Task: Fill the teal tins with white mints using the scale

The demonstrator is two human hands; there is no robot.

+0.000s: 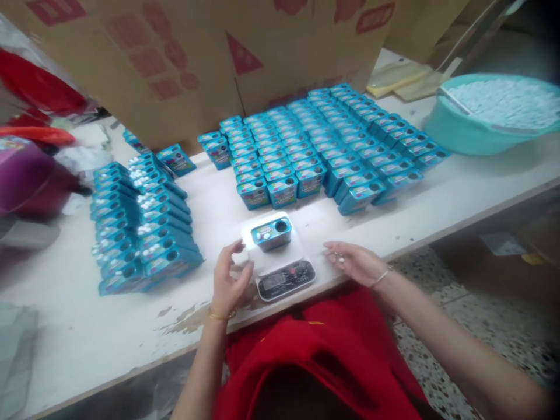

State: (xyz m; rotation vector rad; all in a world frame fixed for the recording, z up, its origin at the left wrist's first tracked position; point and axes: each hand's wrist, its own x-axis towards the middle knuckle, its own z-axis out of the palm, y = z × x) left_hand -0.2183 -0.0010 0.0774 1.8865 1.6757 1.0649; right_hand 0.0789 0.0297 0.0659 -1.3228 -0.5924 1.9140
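Note:
A blue box [273, 233] with a dark round hole in its top stands on the white plate of a small scale [286, 280], whose black panel faces me. Just left of the scale is my left hand [231, 280], its thumb and fingers apart and nothing between them. My right hand [356, 262] hovers to the right of the scale, fingers curled around small white pieces. Left of the scale, blue boxes [168, 256] stand in two rows, some with white pieces on top. Behind the scale stand many more blue boxes [282, 189] in rows.
A turquoise basin [464, 131] full of white pieces stands at the right back. A large cardboard box [210, 58] rises behind the rows. Purple and red items [35, 175] lie at the left. The table's front edge runs close to my body.

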